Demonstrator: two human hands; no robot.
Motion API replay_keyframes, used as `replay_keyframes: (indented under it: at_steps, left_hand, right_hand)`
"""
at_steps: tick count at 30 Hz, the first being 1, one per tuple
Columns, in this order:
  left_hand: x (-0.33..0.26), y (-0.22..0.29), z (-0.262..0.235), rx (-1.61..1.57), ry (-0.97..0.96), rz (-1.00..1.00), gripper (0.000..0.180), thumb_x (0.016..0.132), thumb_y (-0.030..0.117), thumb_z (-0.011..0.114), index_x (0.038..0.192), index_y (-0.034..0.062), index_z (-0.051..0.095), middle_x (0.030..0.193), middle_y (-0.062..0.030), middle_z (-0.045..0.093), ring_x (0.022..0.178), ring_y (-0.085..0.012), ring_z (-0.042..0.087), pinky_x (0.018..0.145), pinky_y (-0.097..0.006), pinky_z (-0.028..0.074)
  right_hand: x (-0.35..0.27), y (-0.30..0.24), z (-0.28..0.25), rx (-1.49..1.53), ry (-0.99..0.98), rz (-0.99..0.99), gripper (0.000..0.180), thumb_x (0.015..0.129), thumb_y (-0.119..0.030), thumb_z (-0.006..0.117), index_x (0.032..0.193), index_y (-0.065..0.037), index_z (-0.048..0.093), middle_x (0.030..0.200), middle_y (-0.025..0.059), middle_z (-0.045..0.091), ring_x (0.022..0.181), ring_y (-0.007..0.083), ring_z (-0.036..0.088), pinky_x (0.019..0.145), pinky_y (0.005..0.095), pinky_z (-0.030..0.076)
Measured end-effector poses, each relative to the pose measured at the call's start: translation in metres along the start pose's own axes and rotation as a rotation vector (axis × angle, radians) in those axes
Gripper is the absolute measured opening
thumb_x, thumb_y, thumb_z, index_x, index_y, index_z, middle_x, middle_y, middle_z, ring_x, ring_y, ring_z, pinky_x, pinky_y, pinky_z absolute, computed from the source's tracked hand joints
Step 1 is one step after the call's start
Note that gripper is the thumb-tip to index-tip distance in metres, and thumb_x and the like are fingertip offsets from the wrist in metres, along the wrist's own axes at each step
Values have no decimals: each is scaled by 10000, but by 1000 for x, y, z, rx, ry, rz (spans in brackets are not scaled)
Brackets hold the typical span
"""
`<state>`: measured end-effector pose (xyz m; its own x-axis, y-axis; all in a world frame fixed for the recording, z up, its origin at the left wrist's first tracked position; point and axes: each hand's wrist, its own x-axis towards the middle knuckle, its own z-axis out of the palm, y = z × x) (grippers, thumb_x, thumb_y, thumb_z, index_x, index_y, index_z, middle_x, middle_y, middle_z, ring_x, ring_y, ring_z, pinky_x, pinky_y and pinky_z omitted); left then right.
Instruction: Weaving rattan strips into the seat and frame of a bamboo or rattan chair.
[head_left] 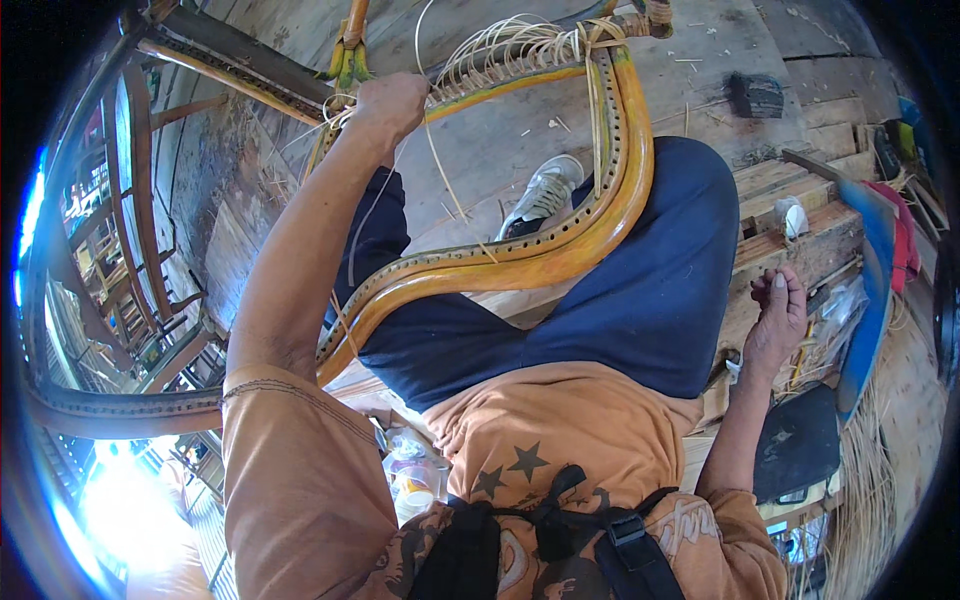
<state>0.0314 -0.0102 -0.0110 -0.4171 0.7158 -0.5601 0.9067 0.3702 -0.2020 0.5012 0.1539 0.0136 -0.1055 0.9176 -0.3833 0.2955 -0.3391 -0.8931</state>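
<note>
A curved wooden chair frame [540, 262], glossy yellow-brown with a row of small holes along its edge, lies across my lap. Pale cane strands [515, 48] loop around its far rail. My left hand [392, 108] is closed in a fist at the left end of that rail, with thin cane strands coming out beside it. Whether the fist also grips the rail is hidden. Off to the right, away from the frame, my right hand [782, 318] is raised with its fingers curled. What lies in its fingers, if anything, cannot be made out.
Another dark chair frame [130, 190] stands at the left. At the right are wooden slats [770, 250], a blue curved piece [868, 290], a red cloth [903, 235], a black flat pad [800, 440] and a bundle of cane [865, 490]. Plastic cups [412, 490] sit by my left side.
</note>
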Motion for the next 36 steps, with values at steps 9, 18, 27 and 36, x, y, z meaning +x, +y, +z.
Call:
replay_keyframes:
  at_steps: [9,18,27,36]
  left_hand:
    - [0,-4,-2,13,-3,31,212,791,160,463,855,68,642,797,-181,636,778,-362,624,649,-456,500]
    - [-5,-2,-1,63,28,6,216,769,122,491,915,95,647,879,-161,638,850,-334,627,680,-454,499]
    - [-11,2,0,34,90,2,171,780,143,489,851,68,627,873,-164,614,825,-356,618,671,-463,487]
    - [-13,2,12,-43,173,-22,174,759,134,498,808,78,656,849,-175,621,817,-342,620,669,-459,478]
  right_hand:
    - [0,4,0,-30,-1,25,177,901,-124,526,1019,-4,580,852,56,611,709,126,580,640,236,463]
    - [1,7,3,4,1,62,176,904,-127,521,1014,-1,579,858,59,609,714,127,578,652,246,466]
    - [1,8,2,-5,-10,76,193,901,-145,533,1027,-5,574,861,65,613,728,134,583,663,248,468]
    - [2,7,2,-5,-7,94,193,901,-138,529,1030,0,572,865,68,615,729,136,584,668,250,470]
